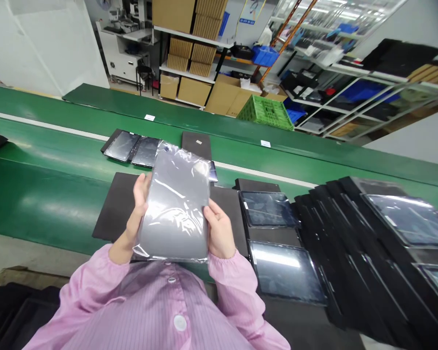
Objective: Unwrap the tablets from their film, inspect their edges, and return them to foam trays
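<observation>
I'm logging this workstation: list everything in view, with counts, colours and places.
Wrapped tablet: one, grey, centre.
Slabs: many, overlapping, black, centre and right.
Screens: at least six, dark, right and beyond the tablet.
Bench: one, green, across the middle.
Crate: one, green, beyond the bench.
Shelving: several units, white, background.
Cardboard boxes: several, brown, on and beside shelving.
Bins: several, blue, background right.
Stool: one, black, upper left.
Machine: at least one, white, upper left.
Shirt: one, pink, bottom.
Left hand: one, bare, at tablet's left edge.
Right hand: one, bare, at tablet's right edge.
</observation>
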Available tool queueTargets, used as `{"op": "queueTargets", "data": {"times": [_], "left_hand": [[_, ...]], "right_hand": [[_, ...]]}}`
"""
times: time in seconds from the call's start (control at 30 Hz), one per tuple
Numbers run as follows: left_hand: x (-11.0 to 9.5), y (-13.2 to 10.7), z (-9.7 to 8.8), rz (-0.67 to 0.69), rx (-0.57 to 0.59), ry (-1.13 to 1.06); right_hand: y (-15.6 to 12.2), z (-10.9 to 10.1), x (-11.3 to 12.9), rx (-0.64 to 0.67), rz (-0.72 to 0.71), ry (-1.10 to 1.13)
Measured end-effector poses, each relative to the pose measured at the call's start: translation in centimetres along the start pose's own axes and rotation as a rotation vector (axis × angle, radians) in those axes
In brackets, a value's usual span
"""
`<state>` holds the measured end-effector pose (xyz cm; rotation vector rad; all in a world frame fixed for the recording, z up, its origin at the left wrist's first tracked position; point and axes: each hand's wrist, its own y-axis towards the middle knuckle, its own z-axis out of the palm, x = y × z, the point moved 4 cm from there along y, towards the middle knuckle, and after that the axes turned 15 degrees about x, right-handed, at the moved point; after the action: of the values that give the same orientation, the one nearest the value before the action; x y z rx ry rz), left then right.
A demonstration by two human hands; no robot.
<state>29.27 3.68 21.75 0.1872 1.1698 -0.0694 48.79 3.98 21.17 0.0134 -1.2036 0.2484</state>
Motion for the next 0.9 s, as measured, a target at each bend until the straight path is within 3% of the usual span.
{"op": "queueTargets", "data": {"times": [0.07, 0.13, 0.27, 0.37, 0.43, 0.47, 0.57, 0.63, 0.7, 0.8, 0.9], "left_hand": [[2.6, -1.4, -0.6, -0.273, 0.197, -0.156], [4.7, -2.7, -1.3, -0.423, 0.31, -0.169], [7.4, -3.7, -2.1, -0.426, 0.29, -0.064], [8.2, -3.4, -1.7, -0.432, 0.268, -0.076], [8.5, -3.1, -1.5, -0.434, 0.249, -0.101], [8.5, -2.9, -1.5, -0.442, 0.24, -0.11], [8.5, -2.8, -1.7, -0.484, 0.225, -0.082], [8.1, -2.7, -1.8, -0.477, 0.226, -0.024], [7.6, -2.7, -1.7, -0.469, 0.23, -0.009], [7.1, -2.8, -1.1, -0.502, 0.234, -0.111], [7.2, -2.8, -0.8, -0.536, 0.213, -0.228]], "right_hand": [[0.2, -1.8, 0.9, -0.178, -0.14, -0.124], [0.2, -3.1, 1.3, -0.317, -0.235, -0.236], [0.1, -3.7, 1.2, -0.48, -0.354, -0.424], [-0.6, -2.1, 0.7, -0.496, -0.493, -0.645], [-1.4, 0.3, -0.3, -0.363, -0.548, -0.806], [-1.8, 1.8, -1.1, -0.215, -0.546, -0.852], [-3.2, 6.7, -4.2, 0.462, -0.458, -0.78], [-4.2, 8.8, -5.9, 0.784, -0.387, -0.607], [-4.5, 9.5, -6.5, 0.89, -0.327, -0.428], [-4.0, 9.2, -5.9, 0.914, -0.235, -0.226], [-2.8, 7.3, -3.8, 0.739, -0.174, -0.136]]}}
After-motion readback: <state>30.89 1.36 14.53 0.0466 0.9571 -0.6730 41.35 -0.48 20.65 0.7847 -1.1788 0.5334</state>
